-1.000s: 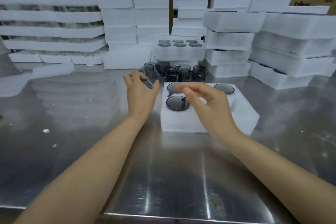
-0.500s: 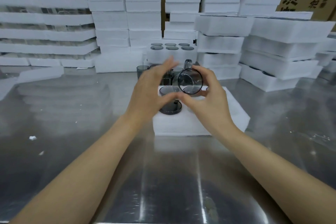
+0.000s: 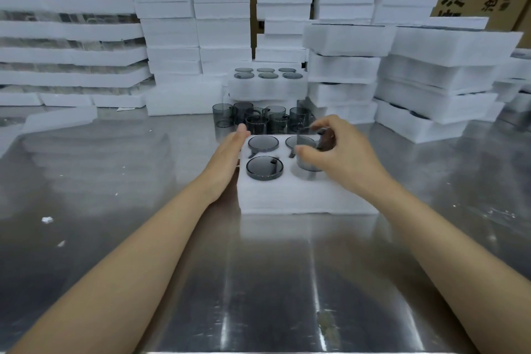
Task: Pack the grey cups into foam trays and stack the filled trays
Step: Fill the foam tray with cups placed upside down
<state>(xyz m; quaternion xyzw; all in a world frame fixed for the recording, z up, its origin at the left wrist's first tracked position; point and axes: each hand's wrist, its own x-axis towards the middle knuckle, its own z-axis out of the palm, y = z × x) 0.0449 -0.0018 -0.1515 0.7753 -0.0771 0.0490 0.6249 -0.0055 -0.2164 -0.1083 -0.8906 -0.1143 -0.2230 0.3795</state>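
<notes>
Head view: right hand (image 3: 339, 158) holds a grey cup (image 3: 309, 156) at a pocket of the foam tray (image 3: 301, 198).

I see the grip of this hand clamped on the cup, thumb on the near wall and fingers over the rim. The cup stands upright at the mouth of the front middle pocket, just beside a seated cup (image 3: 264, 168). The left hand (image 3: 227, 161) lies against the left side of the tray with straight fingers and holds nothing. I judge the cup to be thin, light, smooth and easy to break, so I would take it gently by wall and rim. The foam looks soft and light and may slide on the worktop (image 3: 258, 282), so it needs steadying.
</notes>
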